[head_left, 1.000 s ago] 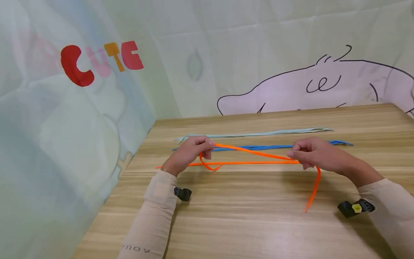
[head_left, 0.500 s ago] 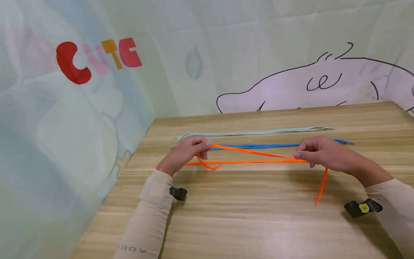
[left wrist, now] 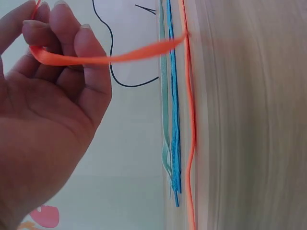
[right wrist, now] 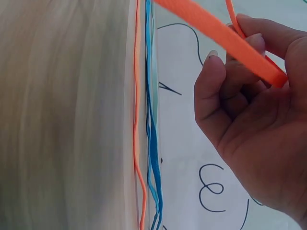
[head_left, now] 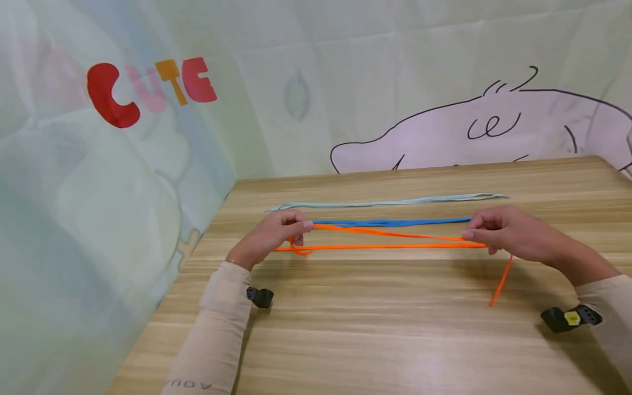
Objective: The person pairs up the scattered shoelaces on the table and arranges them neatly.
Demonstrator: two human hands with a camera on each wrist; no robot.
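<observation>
An orange shoelace [head_left: 375, 231] is stretched between both hands above the table. My left hand [head_left: 276, 233] pinches it between thumb and forefinger; a short tail [left wrist: 129, 55] hangs from that hand in the left wrist view. At the other side, my right hand [head_left: 508, 233] pinches it likewise, and its tail [right wrist: 225, 40] shows in the right wrist view. Below lies a second orange shoelace [head_left: 385, 247], straight across the table. Behind it are blue shoelaces [head_left: 395, 223], their right end hidden by my right hand. Farthest back lie pale mint shoelaces [head_left: 380, 204].
The laces lie in roughly parallel rows on the wood-grain table [head_left: 375, 340]. A printed cloth wall [head_left: 276, 126] rises behind the table and along its left side. Small black cameras [head_left: 260, 297] sit on both wrists.
My hands have moved apart, the left one leftward and the right one rightward. The orange span between them has grown longer while both hanging tails have become shorter.
</observation>
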